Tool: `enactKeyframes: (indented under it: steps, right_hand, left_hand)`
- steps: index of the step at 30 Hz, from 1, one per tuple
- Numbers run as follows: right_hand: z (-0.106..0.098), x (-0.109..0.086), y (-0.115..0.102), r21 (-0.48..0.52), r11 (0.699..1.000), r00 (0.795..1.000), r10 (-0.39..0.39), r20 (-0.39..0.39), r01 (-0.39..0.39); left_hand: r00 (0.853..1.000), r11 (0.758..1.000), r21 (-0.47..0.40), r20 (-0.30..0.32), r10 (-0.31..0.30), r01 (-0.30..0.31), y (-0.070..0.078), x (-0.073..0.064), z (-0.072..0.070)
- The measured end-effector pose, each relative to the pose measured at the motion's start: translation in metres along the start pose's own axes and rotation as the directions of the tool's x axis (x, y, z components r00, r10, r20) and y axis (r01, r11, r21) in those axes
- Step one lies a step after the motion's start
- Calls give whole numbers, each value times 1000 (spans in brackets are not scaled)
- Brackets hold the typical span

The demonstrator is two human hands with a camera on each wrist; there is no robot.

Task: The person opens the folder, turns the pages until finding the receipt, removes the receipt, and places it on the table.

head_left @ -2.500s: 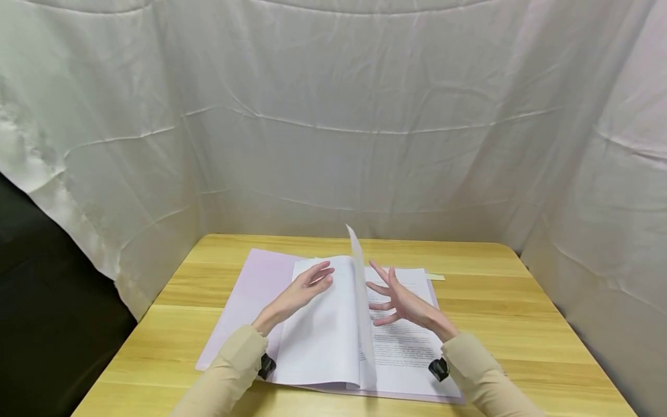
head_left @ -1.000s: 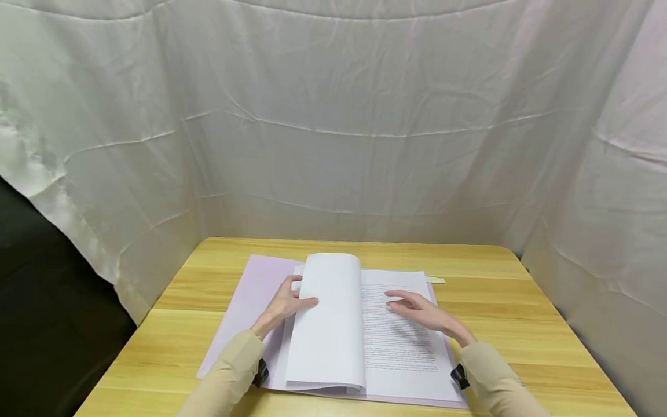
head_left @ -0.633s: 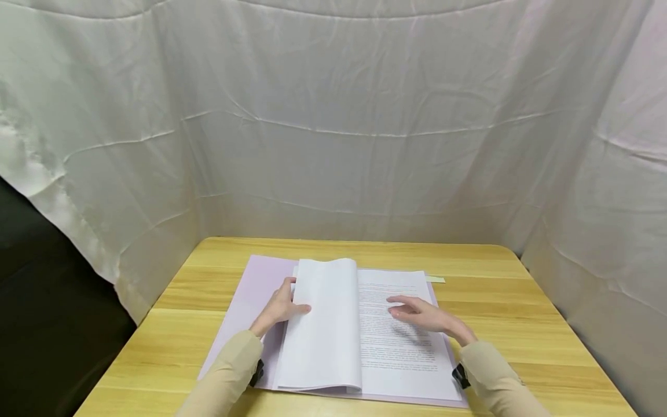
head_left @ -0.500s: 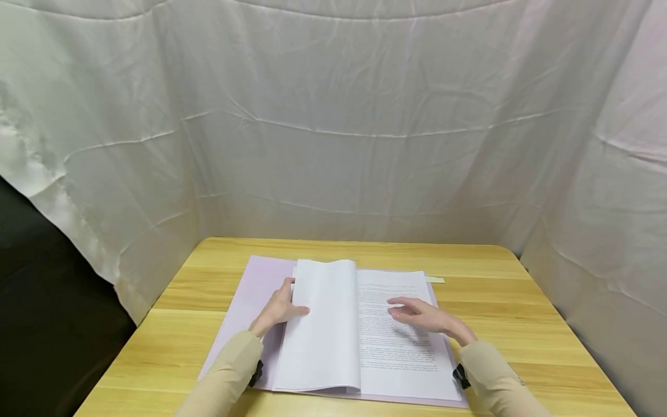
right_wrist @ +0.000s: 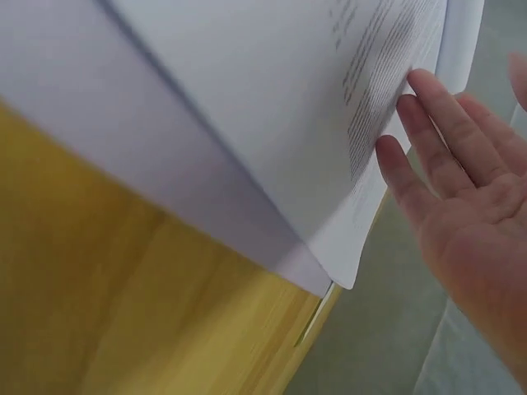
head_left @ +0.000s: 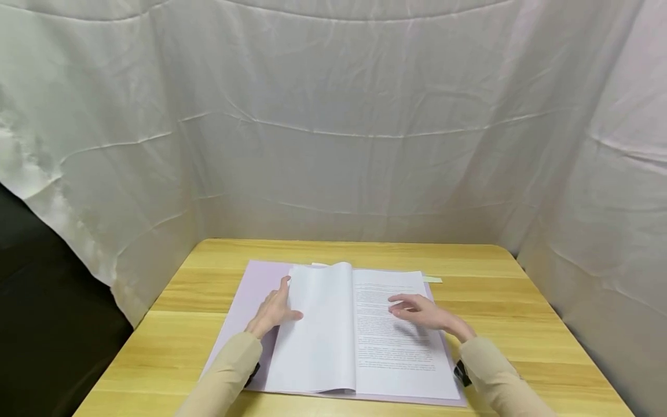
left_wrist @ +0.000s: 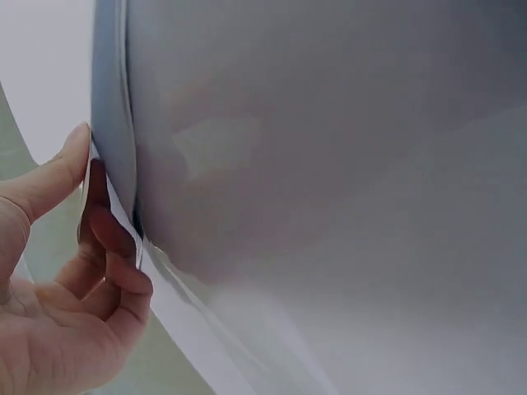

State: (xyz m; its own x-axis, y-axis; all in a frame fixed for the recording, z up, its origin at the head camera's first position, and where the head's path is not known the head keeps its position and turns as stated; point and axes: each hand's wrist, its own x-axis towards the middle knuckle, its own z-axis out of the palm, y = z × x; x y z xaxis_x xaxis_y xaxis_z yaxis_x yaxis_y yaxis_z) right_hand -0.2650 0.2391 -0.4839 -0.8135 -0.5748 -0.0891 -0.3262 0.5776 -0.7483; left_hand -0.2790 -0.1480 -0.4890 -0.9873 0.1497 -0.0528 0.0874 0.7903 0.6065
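A lilac folder (head_left: 250, 289) lies spread on the table, with white sheets inside. Blank-looking turned pages (head_left: 315, 330) cover its left part and bulge up along the fold. My left hand (head_left: 272, 311) holds their left edge, thumb on top; in the left wrist view the fingers (left_wrist: 119, 288) curl behind the paper edge. On the right lies a printed page (head_left: 396, 347) full of text lines. Over it my right hand (head_left: 421, 311) has loosely bent fingers and holds nothing; its fingertips (right_wrist: 394, 156) are close to the text in the right wrist view.
The wooden table (head_left: 521, 324) reaches back to a pale hanging curtain (head_left: 354, 145) on several sides. A small pale tab (head_left: 433, 279) sticks out at the folder's upper right. Dark cloth (head_left: 47, 313) hangs at the left.
A page that stood upright between the hands has come down on the left. My left hand has taken the pages' edge and drawn it left and down. The right hand has relaxed over the text.
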Motion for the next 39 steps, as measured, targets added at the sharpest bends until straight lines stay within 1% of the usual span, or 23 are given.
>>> enactKeyframes:
  steps: [2,6,8,10,13,15,18,20,22,25,32,34,35,37,39]
  right_hand:
    - [-3,3,3,-17,1000,999,-17,-36,17]
    - [-11,9,11,-47,998,992,-50,-112,45]
    - [-15,12,16,-66,997,988,-52,-146,42]
    - [-18,14,21,-81,997,983,-20,-184,5]
    - [-22,18,28,-91,993,973,50,-227,-72]
    - [-24,21,31,-92,989,963,92,-252,-118]
    - [-26,25,33,-122,982,954,107,-280,-146]
    - [-27,28,35,-147,978,950,100,-296,-149]
    - [-28,30,38,-178,973,947,86,-311,-147]
    - [-29,31,41,-180,972,939,83,-334,-150]
    - [-30,33,48,-203,973,923,28,-383,-114]
    - [-31,36,48,-195,973,915,37,-402,-125]
    - [-31,37,48,-176,975,913,55,-404,-137]
    - [-32,39,45,-180,972,900,62,-432,-154]
    - [-34,42,44,-174,967,885,90,-457,-188]
  left_hand:
    - [1000,1000,26,-14,9,-9,-2,0,0]
    - [998,995,81,-46,53,-50,-3,1,1]
    - [996,993,93,-50,75,-70,-3,1,2]
    - [994,992,87,-44,98,-94,-3,1,3]
    - [989,987,56,-13,151,-150,-3,2,3]
    - [981,980,24,22,195,-195,-3,1,3]
    - [966,970,-24,88,244,-243,-3,1,3]
    - [954,962,-57,127,271,-265,-2,0,3]
    - [944,958,-72,164,285,-276,-2,-1,3]
    - [932,953,-79,203,301,-291,-3,-3,2]
    - [916,956,-57,274,292,-288,-6,-2,2]
    - [911,955,-54,290,294,-291,-7,-2,2]
    - [908,954,-55,295,296,-293,-7,-1,2]
    - [906,955,-62,304,294,-290,-8,-1,2]
    - [906,959,-71,318,281,-273,-9,-1,1]
